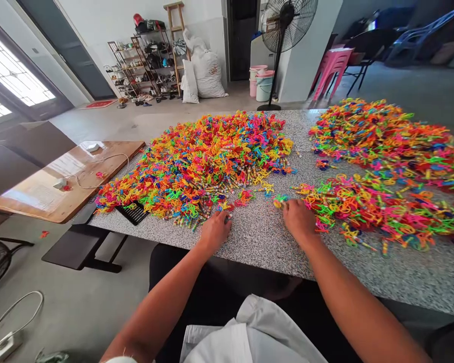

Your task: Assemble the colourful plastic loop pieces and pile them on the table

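Many small, brightly coloured plastic loop pieces and short printed sticks lie in a big heap (212, 156) on a speckled stone table (249, 227). My left hand (215, 233) rests at the heap's near edge with its fingers curled together; whatever is between them is too small to make out. Over to the right, my right hand (299, 220) is closed, with a yellow-green plastic piece (280, 201) at its fingertips. It is beside a second, spread-out pile (371, 204) of the same pieces. A few loose pink pieces (244, 197) lie between my hands.
Another heap (378, 131) covers the table's far right. A black slotted tray (133, 213) juts from under the left heap. A wooden board (68, 176) stands left of the table. Beyond are a standing fan (286, 20), buckets (264, 85), white sacks (210, 75) and pink stools (332, 70).
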Demonstrator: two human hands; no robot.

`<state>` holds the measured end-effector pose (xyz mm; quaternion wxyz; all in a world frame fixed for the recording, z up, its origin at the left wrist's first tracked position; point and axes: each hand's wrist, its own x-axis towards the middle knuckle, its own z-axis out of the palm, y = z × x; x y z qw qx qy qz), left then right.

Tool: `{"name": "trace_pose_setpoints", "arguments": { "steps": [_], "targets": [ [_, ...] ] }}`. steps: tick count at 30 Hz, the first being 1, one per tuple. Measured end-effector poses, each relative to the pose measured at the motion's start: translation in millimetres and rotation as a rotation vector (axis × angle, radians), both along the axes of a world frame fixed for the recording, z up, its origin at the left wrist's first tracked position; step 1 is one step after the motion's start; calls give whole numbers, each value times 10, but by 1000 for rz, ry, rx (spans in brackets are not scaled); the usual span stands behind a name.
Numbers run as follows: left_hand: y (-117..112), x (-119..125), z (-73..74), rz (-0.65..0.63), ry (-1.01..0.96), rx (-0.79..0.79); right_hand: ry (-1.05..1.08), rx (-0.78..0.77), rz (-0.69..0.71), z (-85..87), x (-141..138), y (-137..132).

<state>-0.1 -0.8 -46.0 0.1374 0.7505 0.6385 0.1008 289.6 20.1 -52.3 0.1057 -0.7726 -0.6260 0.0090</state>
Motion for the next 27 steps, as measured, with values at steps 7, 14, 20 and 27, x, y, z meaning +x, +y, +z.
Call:
{"name": "trace_pose_setpoints", "arguments": {
  "steps": [7,14,20,27],
  "targets": [
    [31,-145,-15,97,-59,185,88,252,-294,271,442,498],
    [375,132,161,85,-97,183,-49,38,455,-20,-469,717],
    [719,636,129,9,-115,61,-171,-26,142,-92,26,532],
    [618,574,43,-75,2,76,-192,-23,72,86,251,467]
  ]
}}
